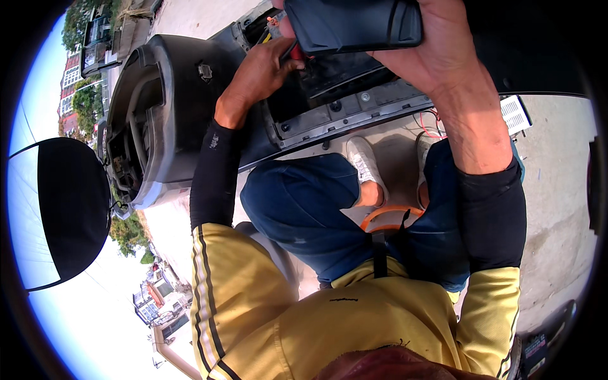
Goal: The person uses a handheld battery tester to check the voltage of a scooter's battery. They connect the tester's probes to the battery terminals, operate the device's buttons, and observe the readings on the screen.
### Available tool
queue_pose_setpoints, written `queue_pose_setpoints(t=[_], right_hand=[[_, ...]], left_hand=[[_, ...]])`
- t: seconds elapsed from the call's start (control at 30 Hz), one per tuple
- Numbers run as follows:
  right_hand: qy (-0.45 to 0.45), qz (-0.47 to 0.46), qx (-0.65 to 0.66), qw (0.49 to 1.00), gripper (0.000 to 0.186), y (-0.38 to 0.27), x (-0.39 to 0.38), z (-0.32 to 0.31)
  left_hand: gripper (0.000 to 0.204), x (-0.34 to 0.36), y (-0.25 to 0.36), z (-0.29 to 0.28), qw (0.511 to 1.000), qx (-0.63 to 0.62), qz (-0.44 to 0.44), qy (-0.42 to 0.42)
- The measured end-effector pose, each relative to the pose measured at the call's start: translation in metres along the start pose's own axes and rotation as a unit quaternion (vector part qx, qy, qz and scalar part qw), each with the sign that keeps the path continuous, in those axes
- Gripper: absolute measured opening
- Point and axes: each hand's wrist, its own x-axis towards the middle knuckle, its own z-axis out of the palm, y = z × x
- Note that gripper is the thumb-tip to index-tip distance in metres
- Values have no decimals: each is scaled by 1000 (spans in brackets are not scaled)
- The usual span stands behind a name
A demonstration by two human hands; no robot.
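Note:
My right hand (440,54) is closed around a black plastic case (354,26) with rounded corners, held up over an opened compartment (335,82) in a dark vehicle body. Beyond the case's left edge, my left hand (263,76) reaches down into that compartment. Its fingers are pinched together on a small red piece (296,53), partly covered by the fingers and the case, so its kind does not show. Orange and yellow wires (272,28) lie just past the left fingers. What sits under the black case is hidden.
A dark curved body panel (190,82) stands left of the compartment, with a round mirror (69,215) farther left. A metal flange with bolts (365,97) edges the near side. A white vented box (516,114) with red wires rests on the concrete at right.

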Motion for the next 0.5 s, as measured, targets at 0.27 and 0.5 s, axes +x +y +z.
queue_pose_setpoints(t=[0.27, 0.5], right_hand=[[71, -2, -52, 996, 38, -4, 8, -2], [7, 1, -66, 998, 39, 3, 9, -14]], left_hand=[[35, -1, 7, 5, 998, 51, 6, 21], [40, 0, -1, 14, 999, 27, 1, 36]])
